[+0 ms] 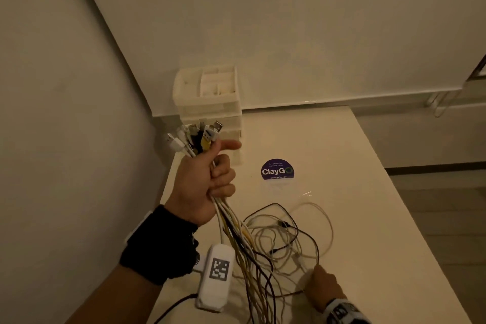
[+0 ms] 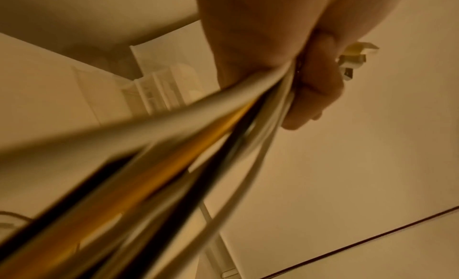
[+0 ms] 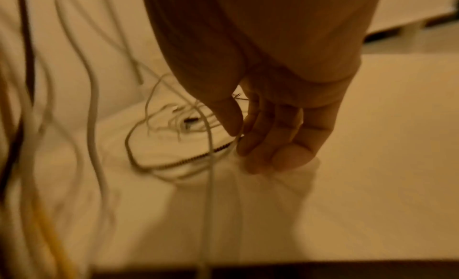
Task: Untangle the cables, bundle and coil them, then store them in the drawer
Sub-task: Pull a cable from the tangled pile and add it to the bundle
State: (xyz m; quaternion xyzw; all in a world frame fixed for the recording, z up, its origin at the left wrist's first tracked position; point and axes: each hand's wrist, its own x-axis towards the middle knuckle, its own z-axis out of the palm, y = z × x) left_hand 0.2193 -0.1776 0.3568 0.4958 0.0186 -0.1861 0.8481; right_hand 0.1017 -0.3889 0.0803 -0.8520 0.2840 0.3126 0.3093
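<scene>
Cables [image 1: 226,221] fisted in left hand [image 1: 202,181], plug ends up, lengths hanging toward table [image 1: 368,192]; right hand [image 1: 324,287] nearest slack loops, thumb-and-fingertip contact, pinch uncertain.

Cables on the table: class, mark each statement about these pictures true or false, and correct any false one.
1. The left hand grips a bundle of cables with the plug ends sticking up above the fist. True.
2. The right hand is raised high above the table. False: it is low at the table, its fingers at the loose cable ends.
3. A white drawer unit stands at the table's far corner by the wall. True.
4. All the cables are white. False: yellow and dark ones run among them.
5. The cables lie coiled in the drawer. False: they trail loose across the table.
</scene>
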